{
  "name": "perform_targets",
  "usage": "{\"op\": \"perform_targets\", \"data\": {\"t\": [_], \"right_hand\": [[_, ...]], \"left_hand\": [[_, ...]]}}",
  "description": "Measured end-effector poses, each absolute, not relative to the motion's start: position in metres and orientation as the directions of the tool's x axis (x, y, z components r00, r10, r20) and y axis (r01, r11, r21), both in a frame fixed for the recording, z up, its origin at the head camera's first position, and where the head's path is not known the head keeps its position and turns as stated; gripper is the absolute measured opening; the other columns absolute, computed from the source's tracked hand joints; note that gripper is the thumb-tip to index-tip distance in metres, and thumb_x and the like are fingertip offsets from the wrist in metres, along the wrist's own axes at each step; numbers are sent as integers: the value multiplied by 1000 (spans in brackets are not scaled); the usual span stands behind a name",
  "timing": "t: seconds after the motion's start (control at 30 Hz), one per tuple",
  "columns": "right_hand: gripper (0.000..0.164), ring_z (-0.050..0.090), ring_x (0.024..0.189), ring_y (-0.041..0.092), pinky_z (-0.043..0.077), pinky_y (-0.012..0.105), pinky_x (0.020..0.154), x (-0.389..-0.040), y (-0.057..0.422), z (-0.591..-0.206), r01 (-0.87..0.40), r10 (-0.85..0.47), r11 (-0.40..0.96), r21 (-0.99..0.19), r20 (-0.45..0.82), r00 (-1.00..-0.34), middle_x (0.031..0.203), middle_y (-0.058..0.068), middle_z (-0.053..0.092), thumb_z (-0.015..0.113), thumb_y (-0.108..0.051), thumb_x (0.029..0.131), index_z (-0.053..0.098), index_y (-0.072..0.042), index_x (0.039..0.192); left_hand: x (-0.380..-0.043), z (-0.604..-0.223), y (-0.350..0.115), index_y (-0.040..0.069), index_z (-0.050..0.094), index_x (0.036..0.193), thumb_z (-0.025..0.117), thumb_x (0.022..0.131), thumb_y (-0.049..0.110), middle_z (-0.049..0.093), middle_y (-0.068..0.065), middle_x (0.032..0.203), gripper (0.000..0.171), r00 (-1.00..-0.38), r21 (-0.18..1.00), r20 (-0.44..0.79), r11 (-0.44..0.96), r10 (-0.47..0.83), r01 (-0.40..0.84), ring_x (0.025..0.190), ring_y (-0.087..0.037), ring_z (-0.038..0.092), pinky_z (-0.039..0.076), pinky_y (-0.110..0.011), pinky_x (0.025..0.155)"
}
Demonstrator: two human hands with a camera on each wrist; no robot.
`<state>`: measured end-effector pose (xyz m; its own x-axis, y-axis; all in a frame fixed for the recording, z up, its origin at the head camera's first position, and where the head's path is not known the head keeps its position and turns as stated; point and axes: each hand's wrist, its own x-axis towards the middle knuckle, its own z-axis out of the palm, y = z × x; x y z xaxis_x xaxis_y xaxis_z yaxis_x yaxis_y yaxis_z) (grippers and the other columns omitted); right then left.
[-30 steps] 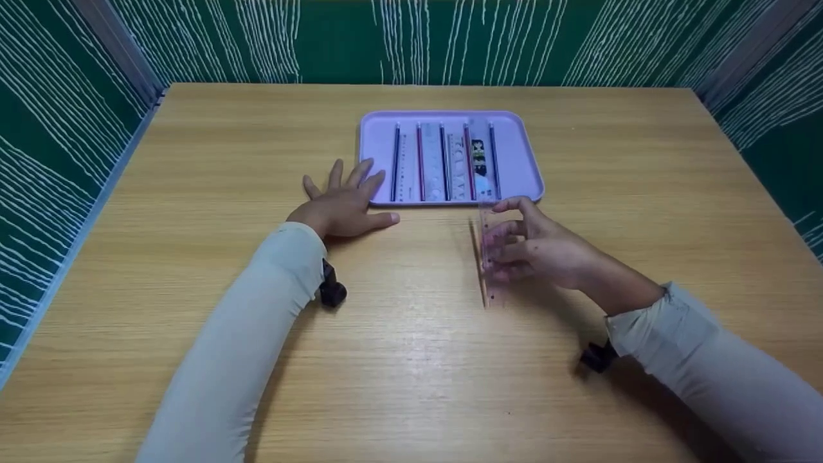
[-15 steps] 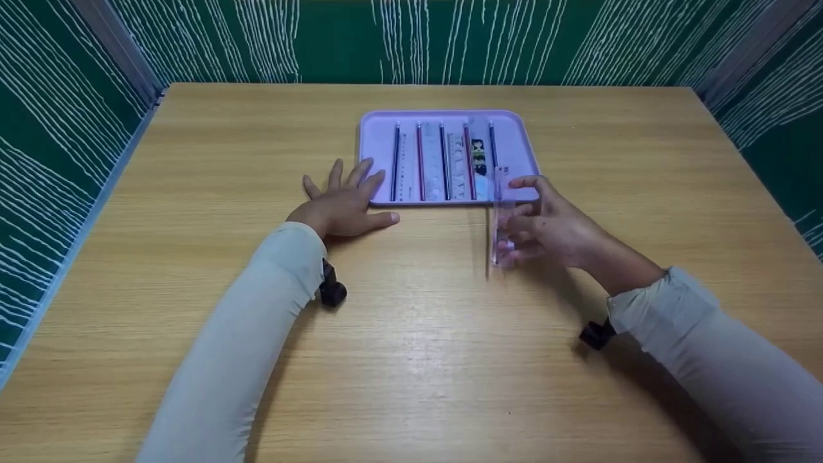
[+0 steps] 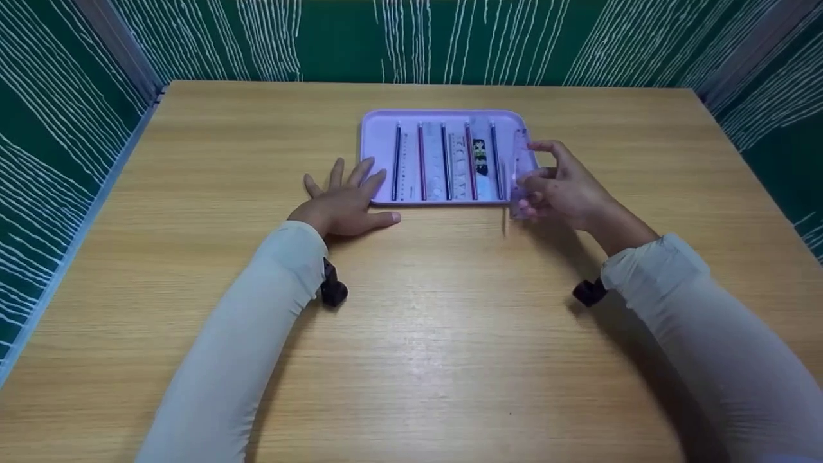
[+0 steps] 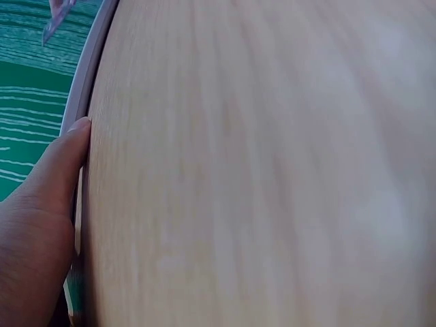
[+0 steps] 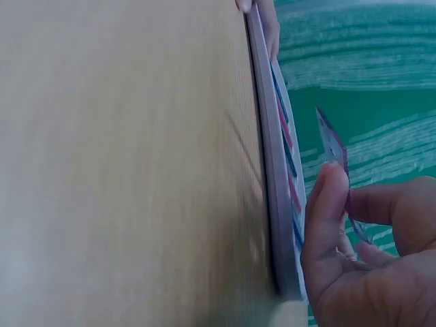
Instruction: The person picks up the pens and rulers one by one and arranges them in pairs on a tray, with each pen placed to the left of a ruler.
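A clear pinkish ruler (image 3: pixel 519 161) is pinched between the thumb and fingers of my right hand (image 3: pixel 566 190), over the right end of the purple tray (image 3: pixel 379 122). In the right wrist view the ruler (image 5: pixel 333 144) is tilted and raised above the tray's rim. My left hand (image 3: pixel 341 206) lies with fingers spread at the tray's front left corner, fingertips on the rim. Only its thumb side shows in the left wrist view. Inside the tray, dark and red pencils (image 3: pixel 422 161) alternate with clear rulers (image 3: pixel 434 161), all lined up front to back.
The wooden table (image 3: pixel 411 321) spreads around the tray. Green panels (image 3: pixel 341 42) with white streaks stand behind and at both sides. A small black camera (image 3: pixel 333 286) sits at the left wrist, another black camera (image 3: pixel 589 292) at the right.
My right hand has moved forward and slightly right with the ruler, from in front of the tray to over its right end. The left hand has stayed in place.
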<state>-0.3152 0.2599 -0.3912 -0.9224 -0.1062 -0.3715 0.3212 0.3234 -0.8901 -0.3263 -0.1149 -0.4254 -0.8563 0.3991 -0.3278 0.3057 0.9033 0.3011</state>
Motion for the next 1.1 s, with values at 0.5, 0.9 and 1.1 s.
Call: {"op": "perform_targets", "data": {"t": [0.5,0.9,1.1], "right_hand": [[70,62,109,27,61,38,90,-357,253,-382,296,23,478,-827,-325,-946,137,9,45,53,-16,107,22,-52,157],[77,70,97,27,64,38,79,-368,242,-390,246,38,649,-720,-292,-956,125,13,49,57,-9,104,20,-45,161],[78,71,92,24,64,36,75,-370,236,-394,253,58,680,-688,-293,-954,124,14,51,57,-4,103,21,-41,162]], "left_hand": [[-326,-425,-114,42,0,164,37,86,89,-20,10,171,98,-859,305,-325,904,395,300,155,-40,-25,-21,-82,106],[-327,-427,-116,39,2,164,36,87,89,-17,8,172,98,-859,301,-300,896,414,326,155,-43,-23,-20,-84,105],[-327,-427,-116,40,1,164,36,86,89,-19,8,172,98,-858,300,-310,899,409,320,155,-42,-24,-21,-83,105]]}}
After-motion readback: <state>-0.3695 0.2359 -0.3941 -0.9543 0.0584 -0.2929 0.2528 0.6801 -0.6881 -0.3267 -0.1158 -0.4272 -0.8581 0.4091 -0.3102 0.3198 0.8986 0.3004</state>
